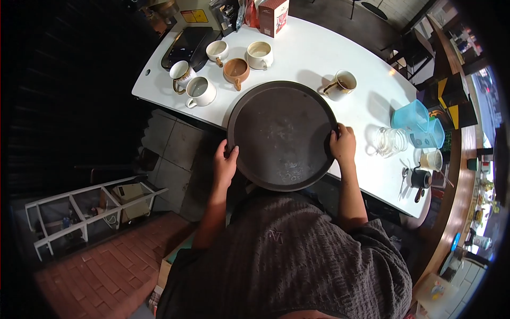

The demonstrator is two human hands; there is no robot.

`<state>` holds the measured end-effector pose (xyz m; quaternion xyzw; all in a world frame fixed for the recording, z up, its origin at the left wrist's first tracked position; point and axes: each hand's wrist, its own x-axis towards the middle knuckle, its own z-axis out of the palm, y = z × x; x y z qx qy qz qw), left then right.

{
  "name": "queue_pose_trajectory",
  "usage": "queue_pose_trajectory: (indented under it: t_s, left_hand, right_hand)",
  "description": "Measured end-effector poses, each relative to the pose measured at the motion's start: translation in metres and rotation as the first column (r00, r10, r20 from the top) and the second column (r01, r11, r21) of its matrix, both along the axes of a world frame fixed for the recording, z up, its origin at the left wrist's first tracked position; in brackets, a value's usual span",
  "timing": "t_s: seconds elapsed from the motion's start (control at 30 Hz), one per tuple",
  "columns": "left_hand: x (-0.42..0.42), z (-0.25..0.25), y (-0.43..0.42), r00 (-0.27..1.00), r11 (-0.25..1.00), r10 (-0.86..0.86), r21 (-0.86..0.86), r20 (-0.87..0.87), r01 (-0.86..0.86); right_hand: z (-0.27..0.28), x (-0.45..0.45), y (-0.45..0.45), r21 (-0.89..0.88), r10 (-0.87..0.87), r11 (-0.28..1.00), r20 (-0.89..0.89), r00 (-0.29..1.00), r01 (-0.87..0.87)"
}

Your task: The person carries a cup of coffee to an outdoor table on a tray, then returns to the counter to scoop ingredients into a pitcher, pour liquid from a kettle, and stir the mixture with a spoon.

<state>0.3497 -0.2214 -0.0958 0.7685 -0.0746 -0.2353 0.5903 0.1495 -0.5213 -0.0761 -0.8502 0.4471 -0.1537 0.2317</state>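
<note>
A round dark serving tray (281, 133) is held level in front of my body, partly over the edge of the white table (303, 48). My left hand (226, 165) grips its left rim, thumb on top. On the right rim, my right hand (342, 144) is closed in the same way. Beyond the tray stand several mugs: a white mug (201, 92), a patterned mug (182, 73), a small white cup (217, 51), a brown cup (236, 72) and a cream mug (260, 56). Apart from them, a brown-and-white mug (340, 85) stands to the right.
Blue plastic containers (411, 117), a stack of clear glass items (390, 142), a dark-handled tool (421, 181) and spoons (404, 178) lie at the table's right. A black device (186, 48) and a red-brown box (273, 17) stand at the far left. A white rack (87, 215) is low left.
</note>
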Motion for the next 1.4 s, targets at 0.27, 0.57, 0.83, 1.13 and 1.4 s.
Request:
queue_pose_trajectory:
  t_s: [0.27, 0.57, 0.83, 1.13, 1.4]
  left_hand:
    - [0.009, -0.001, 0.005, 0.994, 0.981, -0.102, -0.169, -0.038, 0.094]
    - [0.004, 0.011, 0.036, 0.967, 0.983, -0.181, -0.010, -0.178, 0.182]
    - [0.002, 0.014, 0.029, 0.973, 0.983, -0.171, 0.043, -0.157, 0.180]
    - [0.001, 0.021, 0.011, 0.958, 0.985, -0.159, 0.020, -0.238, 0.169]
    - [-0.002, 0.015, -0.008, 0.967, 0.987, -0.161, -0.015, -0.198, 0.162]
  right_hand:
    - [0.009, 0.083, -0.008, -0.029, -0.107, 0.989, 0.525, 0.845, 0.144]
    - [-0.012, 0.123, -0.049, 0.529, -0.434, 0.848, 0.666, 0.606, 0.026]
    - [0.008, 0.100, -0.040, 0.570, -0.473, 0.821, 0.688, 0.550, -0.007]
    - [0.055, 0.054, -0.012, 0.428, -0.214, 0.898, 0.622, 0.753, -0.098]
    - [0.049, 0.047, 0.031, 0.506, 0.011, 0.749, 0.636, 0.772, -0.428]
